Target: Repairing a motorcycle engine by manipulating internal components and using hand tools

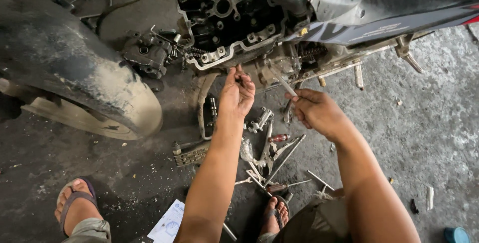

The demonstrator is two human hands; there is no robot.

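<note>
An opened motorcycle engine (230, 23) with its cover off hangs above the concrete floor, its dark inner parts and a chain showing. My left hand (237, 92) reaches up to the engine's lower edge, fingers curled on a small part there. My right hand (317, 112) is closed on a thin metal rod-like tool (282, 82) that points up towards the underside of the engine. The tool's tip lies just right of my left hand.
A dusty rear tyre (75, 68) fills the left. Several wrenches, screwdrivers and metal parts (272, 153) lie on the floor between my arms. My sandalled feet (75, 205) rest at the bottom, next to a white paper sheet (168, 223). A blue cap (456, 235) sits at bottom right.
</note>
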